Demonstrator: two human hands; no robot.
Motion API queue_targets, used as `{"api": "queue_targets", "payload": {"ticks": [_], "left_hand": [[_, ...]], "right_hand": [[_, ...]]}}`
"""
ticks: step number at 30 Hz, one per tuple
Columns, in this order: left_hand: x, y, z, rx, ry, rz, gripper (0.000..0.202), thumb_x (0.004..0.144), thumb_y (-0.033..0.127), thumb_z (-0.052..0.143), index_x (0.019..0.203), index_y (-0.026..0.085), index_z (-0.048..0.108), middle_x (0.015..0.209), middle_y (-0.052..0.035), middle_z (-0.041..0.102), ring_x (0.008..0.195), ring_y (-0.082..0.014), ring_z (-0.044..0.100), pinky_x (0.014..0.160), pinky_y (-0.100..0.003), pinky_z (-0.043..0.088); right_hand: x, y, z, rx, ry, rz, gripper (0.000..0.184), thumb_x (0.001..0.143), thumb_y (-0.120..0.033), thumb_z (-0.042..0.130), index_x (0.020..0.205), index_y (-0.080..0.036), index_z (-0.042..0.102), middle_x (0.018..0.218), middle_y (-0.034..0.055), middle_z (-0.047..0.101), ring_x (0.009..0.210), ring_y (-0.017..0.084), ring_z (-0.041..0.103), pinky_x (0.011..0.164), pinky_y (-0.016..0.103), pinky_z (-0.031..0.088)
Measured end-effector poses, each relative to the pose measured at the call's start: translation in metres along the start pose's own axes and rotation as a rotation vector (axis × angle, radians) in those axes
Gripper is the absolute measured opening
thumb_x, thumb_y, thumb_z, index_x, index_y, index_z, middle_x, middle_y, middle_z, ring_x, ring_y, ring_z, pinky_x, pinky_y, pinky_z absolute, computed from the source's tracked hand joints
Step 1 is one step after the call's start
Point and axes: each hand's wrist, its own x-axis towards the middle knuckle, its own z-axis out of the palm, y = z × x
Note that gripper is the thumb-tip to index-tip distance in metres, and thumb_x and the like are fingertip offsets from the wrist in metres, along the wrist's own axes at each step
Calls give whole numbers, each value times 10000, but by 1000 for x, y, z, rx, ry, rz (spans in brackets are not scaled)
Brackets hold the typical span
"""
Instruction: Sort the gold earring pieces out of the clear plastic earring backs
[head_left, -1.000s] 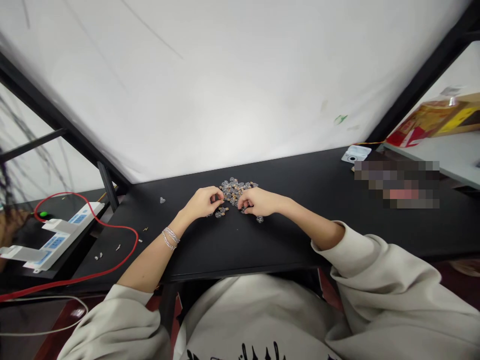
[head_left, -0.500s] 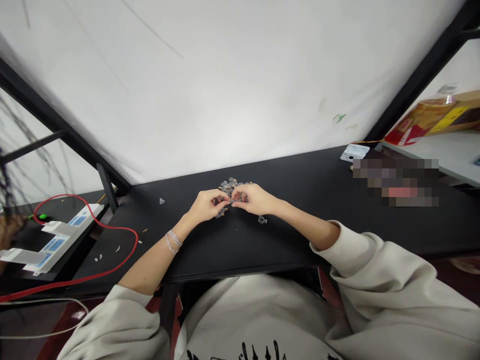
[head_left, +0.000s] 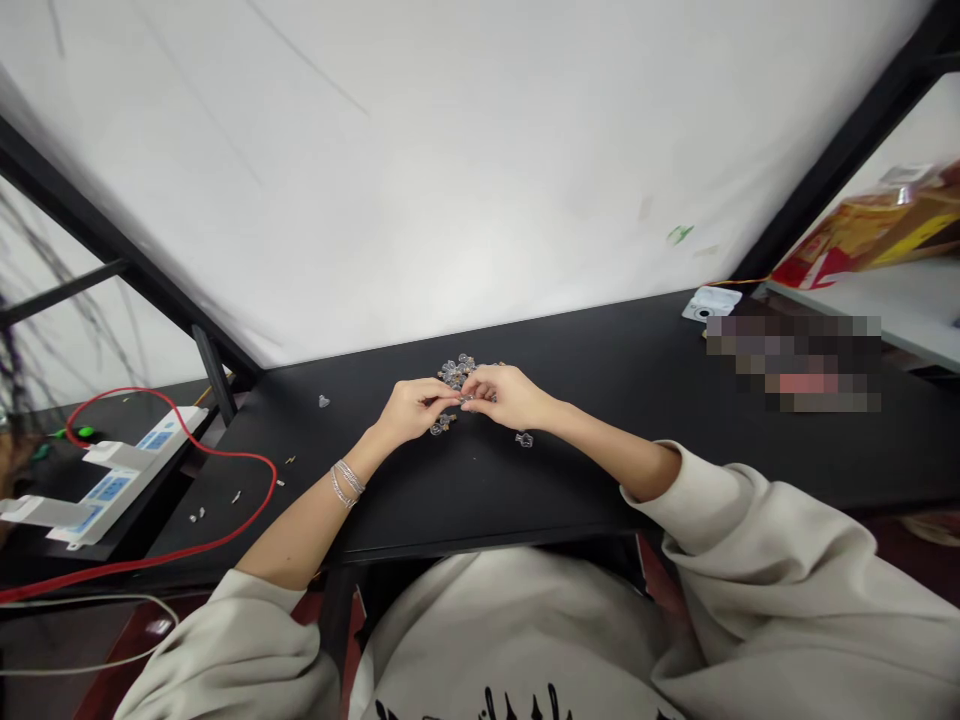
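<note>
since the single head view looks forward and down, the whole pair of forearms is caught in it. item: left hand, bare, with silver bracelets on the wrist; item: right hand, bare. both are drawn in to a narrow fingertip pinch above a black table, and a small clear piece appears to be held between them, though it is too small to be made out for certain. such a pinch is probably called for by the smallness of the parts. a loose heap of clear, gold-fitted pieces is kept just beyond the fingers, within reach of both hands. one stray piece lies just past the right hand. a white power strip and a red cable are set well to the left, apart from the work.
</note>
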Motion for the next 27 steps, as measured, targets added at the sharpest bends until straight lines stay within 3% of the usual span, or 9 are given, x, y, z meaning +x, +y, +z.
{"api": "queue_targets", "payload": {"ticks": [3,8,13,16,20,27], "left_hand": [[0,0,0,-26,16,-12,144,884,304,686,863,197,781,868,-58,771,764,-167,727,701,-257,576],[0,2,2,-39,175,-134,131,862,295,706,895,187,770,819,-46,766,707,-159,712,652,-253,573],[0,12,-2,57,-11,17,243,880,231,637,1108,179,701,1053,-82,725,743,-135,670,617,-245,540],[0,18,-2,178,-83,30,407,844,323,702,1221,191,623,1133,-92,681,811,-154,663,702,-278,555],[1,17,2,310,-26,59,481,781,523,753,1104,186,633,1026,-73,695,770,-157,659,742,-295,542],[2,15,3,471,-35,176,361,850,533,675,862,177,612,788,-42,684,709,-171,654,675,-288,482]], "right_hand": [[0,2,3,104,-2,21,191,808,-255,679,973,-159,659,806,36,699,750,147,678,730,273,553],[1,1,7,190,49,14,310,820,-321,679,1080,-158,631,821,33,684,724,132,662,730,286,561],[1,2,11,269,55,31,386,811,-358,700,1120,-155,594,818,26,670,719,132,663,705,280,554],[1,3,12,290,66,27,407,815,-347,697,1154,-159,573,834,26,676,772,148,683,749,301,559],[1,2,14,304,24,33,426,805,-327,707,1172,-171,561,832,26,692,801,165,700,765,309,565],[-1,4,19,357,-33,55,461,786,-323,723,1180,-149,561,849,45,705,816,179,708,766,309,570]]}}
